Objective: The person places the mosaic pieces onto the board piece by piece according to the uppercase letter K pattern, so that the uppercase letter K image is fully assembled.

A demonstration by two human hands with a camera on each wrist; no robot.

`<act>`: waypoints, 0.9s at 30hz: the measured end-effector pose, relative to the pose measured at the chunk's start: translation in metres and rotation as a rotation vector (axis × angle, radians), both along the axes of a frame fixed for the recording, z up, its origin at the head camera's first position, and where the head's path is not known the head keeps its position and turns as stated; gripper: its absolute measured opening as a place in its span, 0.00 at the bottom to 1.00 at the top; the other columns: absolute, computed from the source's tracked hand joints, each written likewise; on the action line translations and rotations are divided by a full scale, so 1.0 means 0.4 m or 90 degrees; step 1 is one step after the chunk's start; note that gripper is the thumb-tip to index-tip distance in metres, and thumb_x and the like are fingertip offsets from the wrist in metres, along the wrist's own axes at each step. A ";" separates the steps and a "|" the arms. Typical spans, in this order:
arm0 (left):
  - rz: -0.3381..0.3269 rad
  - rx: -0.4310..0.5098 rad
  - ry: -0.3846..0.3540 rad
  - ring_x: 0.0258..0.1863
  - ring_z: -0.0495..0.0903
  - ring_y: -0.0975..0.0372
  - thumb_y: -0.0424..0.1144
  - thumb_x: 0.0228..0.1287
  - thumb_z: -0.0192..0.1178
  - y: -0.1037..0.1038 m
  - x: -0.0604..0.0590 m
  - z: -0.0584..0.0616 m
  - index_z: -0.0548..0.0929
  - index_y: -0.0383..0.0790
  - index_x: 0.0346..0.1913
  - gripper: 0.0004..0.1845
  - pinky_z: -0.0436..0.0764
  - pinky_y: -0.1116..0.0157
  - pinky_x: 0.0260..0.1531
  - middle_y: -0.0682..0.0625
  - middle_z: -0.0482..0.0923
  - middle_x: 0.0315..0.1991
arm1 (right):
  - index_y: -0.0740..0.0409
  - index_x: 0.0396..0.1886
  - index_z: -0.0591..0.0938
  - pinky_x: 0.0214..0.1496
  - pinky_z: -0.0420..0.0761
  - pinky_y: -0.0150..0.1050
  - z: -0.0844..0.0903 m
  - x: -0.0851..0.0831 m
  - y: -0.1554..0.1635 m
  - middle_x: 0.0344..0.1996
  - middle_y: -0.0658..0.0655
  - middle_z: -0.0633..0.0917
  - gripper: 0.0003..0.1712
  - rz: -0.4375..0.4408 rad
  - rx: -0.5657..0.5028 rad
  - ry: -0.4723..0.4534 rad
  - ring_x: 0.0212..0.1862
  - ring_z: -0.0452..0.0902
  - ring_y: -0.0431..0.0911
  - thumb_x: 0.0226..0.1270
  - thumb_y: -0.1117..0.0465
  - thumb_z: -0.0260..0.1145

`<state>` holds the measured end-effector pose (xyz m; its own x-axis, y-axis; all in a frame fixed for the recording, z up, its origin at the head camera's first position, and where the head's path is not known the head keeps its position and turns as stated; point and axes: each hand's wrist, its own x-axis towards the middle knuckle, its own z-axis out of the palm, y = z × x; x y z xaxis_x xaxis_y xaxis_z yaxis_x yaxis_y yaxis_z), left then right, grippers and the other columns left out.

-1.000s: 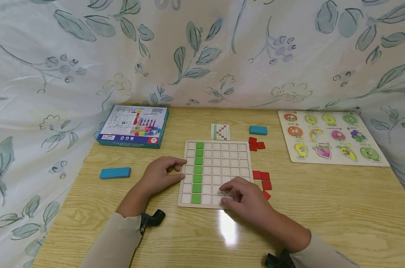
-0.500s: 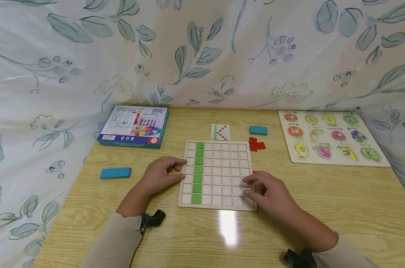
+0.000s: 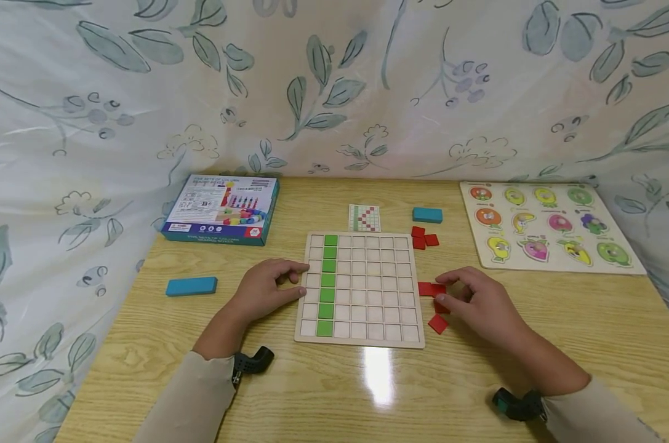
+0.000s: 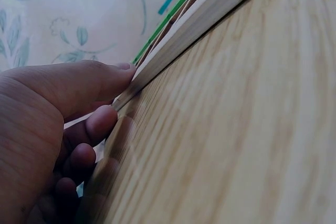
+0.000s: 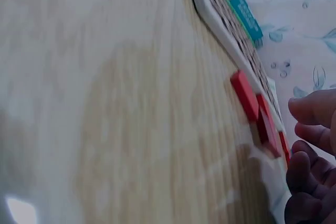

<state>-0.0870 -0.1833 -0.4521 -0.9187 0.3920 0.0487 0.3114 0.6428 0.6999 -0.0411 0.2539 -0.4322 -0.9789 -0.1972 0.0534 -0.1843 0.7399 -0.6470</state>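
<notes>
A wooden grid board (image 3: 367, 286) lies flat on the table, with a column of green tiles (image 3: 327, 280) in its second column from the left. My left hand (image 3: 268, 286) touches the board's left edge with thumb and index fingertips; the left wrist view shows the thumb (image 4: 113, 77) at that edge. To the right of the board, my right hand (image 3: 484, 307) hovers at a group of red square tiles (image 3: 438, 323), thumb and index finger apart and partly covering some. In the right wrist view, red tiles (image 5: 244, 95) lie beside the board, just short of the fingers (image 5: 315, 108).
Behind the board lies a small pattern card (image 3: 364, 218). More red tiles (image 3: 418, 242) and a blue block (image 3: 427, 215) are at back right, near a fruit puzzle board (image 3: 550, 231). Another blue block (image 3: 191, 286) and a boxed set (image 3: 220, 209) are on the left.
My right hand has moved right, from over the lower right of the board to the red tiles beside it. The left hand has stayed at the board's edge.
</notes>
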 end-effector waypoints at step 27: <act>0.003 -0.008 0.006 0.39 0.74 0.59 0.43 0.68 0.75 0.002 0.001 0.001 0.89 0.47 0.63 0.22 0.73 0.56 0.44 0.61 0.80 0.40 | 0.52 0.50 0.84 0.34 0.73 0.37 -0.006 -0.025 0.006 0.35 0.50 0.81 0.13 0.003 0.042 -0.021 0.33 0.72 0.48 0.69 0.65 0.76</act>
